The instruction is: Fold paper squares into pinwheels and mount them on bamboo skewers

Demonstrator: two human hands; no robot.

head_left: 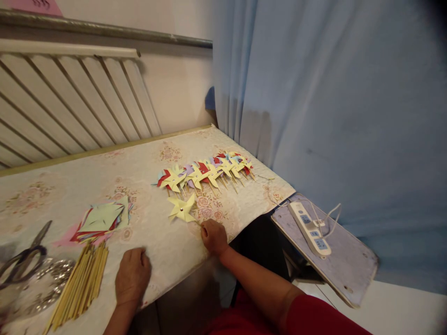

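The left hand (132,277) rests curled on the tablecloth (167,270) (whether it grips anything, I cannot tell), near a bundle of sticks (77,286). The right hand (213,236), fingers closed, holds the stick of a yellow pinwheel (177,208) at the table's front. Beyond lie stacked paper (101,217), left, and a row of finished pinwheels (213,175); farthest stands a radiator (70,97).

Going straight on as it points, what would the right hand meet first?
Likely the lone yellow pinwheel, though the right hand seems to pinch its stick, so both may move together.
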